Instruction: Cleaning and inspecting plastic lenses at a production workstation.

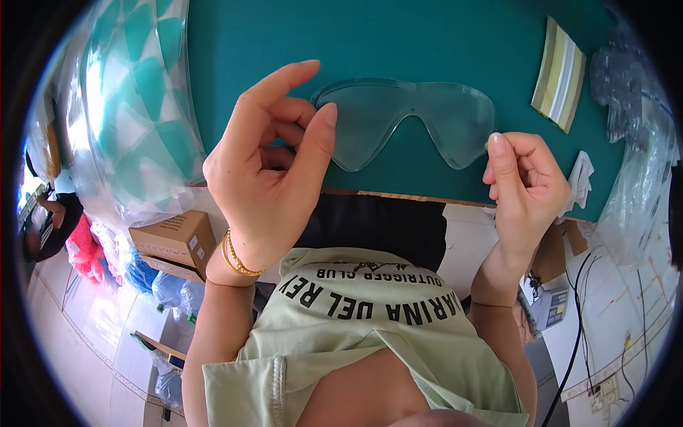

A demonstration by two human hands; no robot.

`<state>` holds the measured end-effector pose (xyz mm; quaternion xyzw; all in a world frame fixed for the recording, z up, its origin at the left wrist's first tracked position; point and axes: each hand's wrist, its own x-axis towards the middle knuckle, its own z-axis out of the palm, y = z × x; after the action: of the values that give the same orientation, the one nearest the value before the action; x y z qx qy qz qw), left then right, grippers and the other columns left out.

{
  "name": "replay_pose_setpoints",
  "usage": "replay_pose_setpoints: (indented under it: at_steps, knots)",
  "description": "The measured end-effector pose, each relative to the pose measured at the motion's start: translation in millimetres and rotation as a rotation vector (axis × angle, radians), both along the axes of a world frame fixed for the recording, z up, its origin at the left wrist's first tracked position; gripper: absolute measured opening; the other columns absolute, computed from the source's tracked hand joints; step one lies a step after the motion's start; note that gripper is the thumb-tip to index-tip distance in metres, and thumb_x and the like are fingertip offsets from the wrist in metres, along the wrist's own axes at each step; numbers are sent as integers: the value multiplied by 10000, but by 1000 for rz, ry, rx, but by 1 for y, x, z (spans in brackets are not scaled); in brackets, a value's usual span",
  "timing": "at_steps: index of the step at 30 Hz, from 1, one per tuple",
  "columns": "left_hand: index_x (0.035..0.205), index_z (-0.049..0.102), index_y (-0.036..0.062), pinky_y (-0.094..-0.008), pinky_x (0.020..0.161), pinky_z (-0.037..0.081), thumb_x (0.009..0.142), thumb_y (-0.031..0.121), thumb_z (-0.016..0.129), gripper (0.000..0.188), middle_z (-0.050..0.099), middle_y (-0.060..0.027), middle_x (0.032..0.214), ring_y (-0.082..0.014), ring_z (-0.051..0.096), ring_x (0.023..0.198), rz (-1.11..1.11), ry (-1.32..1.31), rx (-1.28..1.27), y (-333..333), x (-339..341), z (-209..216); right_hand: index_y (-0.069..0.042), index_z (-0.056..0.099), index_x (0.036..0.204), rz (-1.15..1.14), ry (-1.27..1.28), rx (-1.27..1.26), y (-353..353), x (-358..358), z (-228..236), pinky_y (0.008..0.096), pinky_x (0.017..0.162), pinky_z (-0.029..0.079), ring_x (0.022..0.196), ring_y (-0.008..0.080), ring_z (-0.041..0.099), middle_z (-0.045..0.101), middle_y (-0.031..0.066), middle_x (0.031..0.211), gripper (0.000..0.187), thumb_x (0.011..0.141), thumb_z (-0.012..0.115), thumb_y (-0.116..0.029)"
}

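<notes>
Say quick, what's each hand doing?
Left hand: open, at the left end of the clear, mask-shaped plastic lens.
Right hand: closed, pinching the lens's right end.

The widest open way crosses the smooth dark green tabletop (356, 35) beyond the clear, mask-shaped plastic lens (409, 96), bounded by glossy clear sheeting with teal diamonds (146, 85) on the left and a flat cream-and-white striped strip (560, 75) on the right. A narrower lane separates lens and strip. The bare left hand (260, 167), thumb and forefinger apart, obstructs the lens's left end; the bare right hand (525, 174) obstructs its right rim. Between them, the near side gives access to the lens's notch. A crumpled white cloth (581, 179) and clear plastic bags (622, 85) crowd the far right.
</notes>
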<state>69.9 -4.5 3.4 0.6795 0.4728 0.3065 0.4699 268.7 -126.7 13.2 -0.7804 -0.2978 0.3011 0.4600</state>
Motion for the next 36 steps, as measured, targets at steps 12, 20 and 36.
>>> replay_pose_setpoints:
  at_steps: [12, 20, 36]
  knots:
    - [1202, 654, 28, -150, 502, 411, 877, -27, 726, 337, 653, 1, 772, -7, 535, 597, -9, -4, 2, 0, 0, 0, 45, 573, 1241, -130, -814, -305, 24, 85, -6, 317, 790, 515, 844, 197, 625, 637, 148, 1025, 689, 864, 764, -499]
    - [1195, 662, 41, -180, 532, 438, 875, 2, 731, 330, 665, -7, 767, -25, 555, 602, -9, -43, 20, 0, 1, -4, 43, 613, 1198, -12, -313, -83, 21, 39, 38, 269, 802, 520, 885, 142, 667, 709, 109, 1014, 467, 902, 757, -287]
    - [1161, 679, 45, -217, 572, 474, 862, 59, 728, 304, 676, -14, 759, -69, 588, 605, 9, 6, 41, 0, -2, -3, 34, 536, 1221, -21, -433, -118, -9, 3, 35, 314, 630, 493, 764, 207, 648, 696, 147, 953, 423, 943, 672, -254]
